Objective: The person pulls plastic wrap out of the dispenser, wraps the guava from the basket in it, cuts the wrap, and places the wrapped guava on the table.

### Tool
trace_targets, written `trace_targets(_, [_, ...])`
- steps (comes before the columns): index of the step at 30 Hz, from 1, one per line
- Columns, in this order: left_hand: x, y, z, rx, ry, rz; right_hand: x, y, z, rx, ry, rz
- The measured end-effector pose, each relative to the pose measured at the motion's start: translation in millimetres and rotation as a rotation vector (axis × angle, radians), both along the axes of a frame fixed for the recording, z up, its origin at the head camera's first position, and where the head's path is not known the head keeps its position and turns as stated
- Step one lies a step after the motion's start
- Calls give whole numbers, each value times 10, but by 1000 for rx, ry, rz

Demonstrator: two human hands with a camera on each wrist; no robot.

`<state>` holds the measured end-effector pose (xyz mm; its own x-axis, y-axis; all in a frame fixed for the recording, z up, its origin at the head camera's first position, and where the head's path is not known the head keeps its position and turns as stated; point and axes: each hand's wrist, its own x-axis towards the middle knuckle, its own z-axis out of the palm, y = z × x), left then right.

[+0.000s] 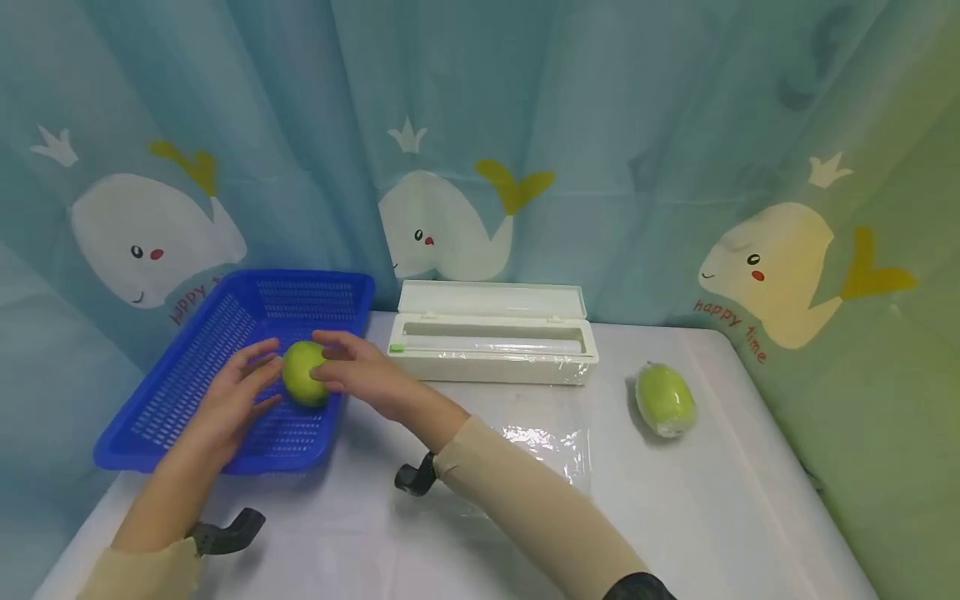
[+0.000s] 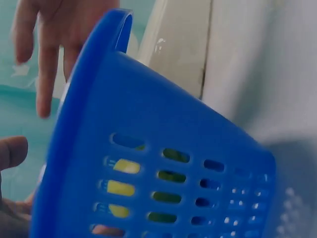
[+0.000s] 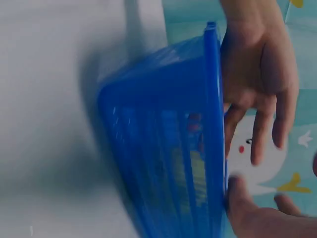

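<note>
A smooth green fruit [image 1: 303, 374] lies in the blue plastic basket [image 1: 300, 455] on the left of the table. My left hand [image 1: 232, 400] hovers over the basket on the fruit's left, its fingers spread and loosely bent. On the other side, my right hand [image 1: 363, 375] reaches in above the rim and covers part of the fruit. In the left wrist view, yellow-green shows through the slots of the basket wall [image 2: 163, 109], while both hands are higher, around the rim. Neither hand is gripping anything; whether fingertips touch the fruit I cannot tell.
A white cling film box [image 1: 491, 369] with its lid up and a roll inside stands against the curtain. Clear film [image 1: 555, 454] lies before it, partly under my right forearm. At the right sits another green fruit [image 1: 666, 400] wrapped in film.
</note>
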<state>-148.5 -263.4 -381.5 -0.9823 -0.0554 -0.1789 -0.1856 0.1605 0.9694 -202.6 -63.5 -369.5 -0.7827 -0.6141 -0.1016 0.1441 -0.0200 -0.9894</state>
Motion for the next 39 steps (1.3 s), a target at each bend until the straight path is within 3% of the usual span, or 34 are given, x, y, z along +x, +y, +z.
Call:
trace_targets(5, [-63, -35, -27, 123, -74, 73, 43, -354, 54, -98, -205, -199])
trace_targets(11, [-116, -56, -35, 276, -146, 123, 109, -610, 140, -64, -241, -361])
trace_targets(17, [-199, -66, -56, 532, -239, 58, 122, -711, 125, -2, -259, -402])
trace_targets(21, [-235, -77, -65, 616, -267, 31, 121, -734, 94, 11, -257, -387])
trace_targets(25, [-221, -94, -48, 560, -257, 68, 139, -761, 84, 3, -270, -350])
trace_targets(32, [-109, -61, 36, 373, -150, 130, 250, -645, 166, 23, -201, -293])
trace_targets(39, [5, 133, 132, 177, -23, 162, 410, -355, 311, -92, -174, -274])
